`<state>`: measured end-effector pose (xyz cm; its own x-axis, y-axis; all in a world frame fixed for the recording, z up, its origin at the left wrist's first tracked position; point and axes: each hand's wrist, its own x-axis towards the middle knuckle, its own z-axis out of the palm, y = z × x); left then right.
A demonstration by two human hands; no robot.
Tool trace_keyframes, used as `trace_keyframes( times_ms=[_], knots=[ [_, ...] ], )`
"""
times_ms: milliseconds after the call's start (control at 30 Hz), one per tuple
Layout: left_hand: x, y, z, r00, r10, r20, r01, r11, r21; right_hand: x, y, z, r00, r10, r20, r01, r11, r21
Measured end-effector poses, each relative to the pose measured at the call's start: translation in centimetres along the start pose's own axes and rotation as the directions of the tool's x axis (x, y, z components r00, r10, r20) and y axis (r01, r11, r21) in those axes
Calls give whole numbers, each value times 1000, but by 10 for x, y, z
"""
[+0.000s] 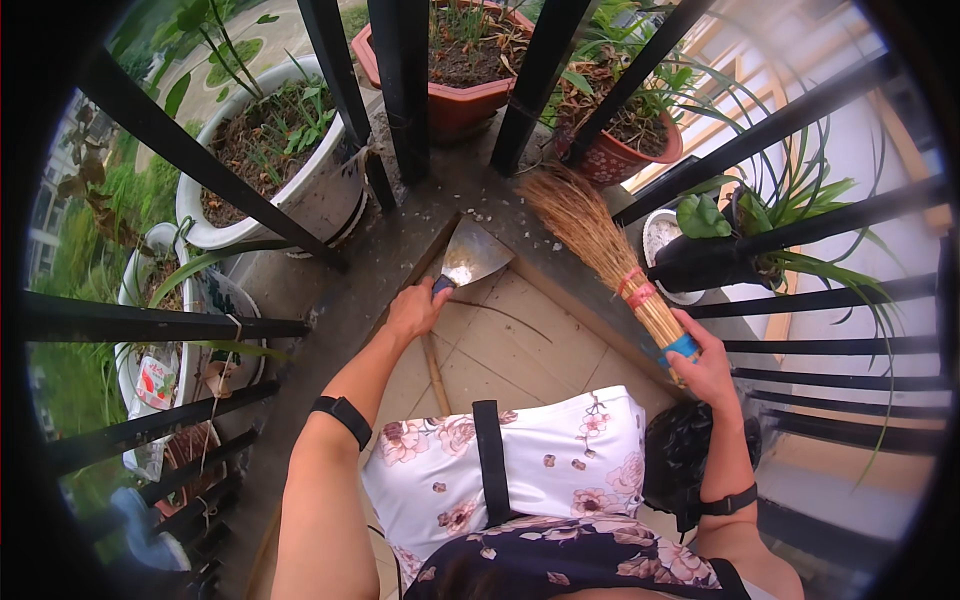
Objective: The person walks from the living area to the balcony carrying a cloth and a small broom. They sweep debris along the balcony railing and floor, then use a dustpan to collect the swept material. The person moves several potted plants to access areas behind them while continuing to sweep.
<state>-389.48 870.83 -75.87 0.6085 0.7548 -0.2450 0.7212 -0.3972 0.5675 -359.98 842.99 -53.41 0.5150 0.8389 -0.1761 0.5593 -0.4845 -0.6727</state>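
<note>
My left hand (415, 308) is closed round the blue handle of a wide metal scraper (472, 254). The scraper's blade points away from me at the inner corner of the concrete ledge (590, 285), with a worn, shiny patch on it. In my right hand (705, 360) is a straw hand broom (590, 232), gripped at its blue-taped end. Pink ties bind the broom lower down, and its bristles fan out over the ledge near the railing corner. Small pale crumbs lie on the ledge between the two tools.
Black railing bars (404, 90) surround the corner. Beyond them stand a white round planter (345, 190), an orange pot (465, 108), a red patterned pot (640, 140) and a black pot (700, 262). A thin stick (436, 375) lies on the tiles, and a black bag (680, 455) sits by my right arm.
</note>
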Motion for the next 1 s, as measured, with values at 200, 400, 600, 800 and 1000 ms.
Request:
trace_keyframes(
  times_ms=[200, 400, 600, 800, 1000],
  knots=[
    [0, 6, -10, 985, -102, 137, 112, 991, -69, 3, 3, 2, 1000, 21, 5, -21, 1000, -1],
    [5, 7, -17, 969, -165, 182, 182, 980, -85, -5, 1, -2, 998, 59, 14, -58, 998, -40],
    [15, 14, -26, 969, -164, 187, 181, 980, -78, -6, -2, 4, 988, 134, 72, -128, 988, -87],
    [18, 21, -32, 968, -157, 195, 175, 981, -80, -6, 7, 9, 990, 120, 68, -117, 992, -44],
    [32, 19, -46, 997, -4, 75, -5, 992, 122, -6, 2, 3, 989, 130, 70, -127, 990, -54]
  ],
)
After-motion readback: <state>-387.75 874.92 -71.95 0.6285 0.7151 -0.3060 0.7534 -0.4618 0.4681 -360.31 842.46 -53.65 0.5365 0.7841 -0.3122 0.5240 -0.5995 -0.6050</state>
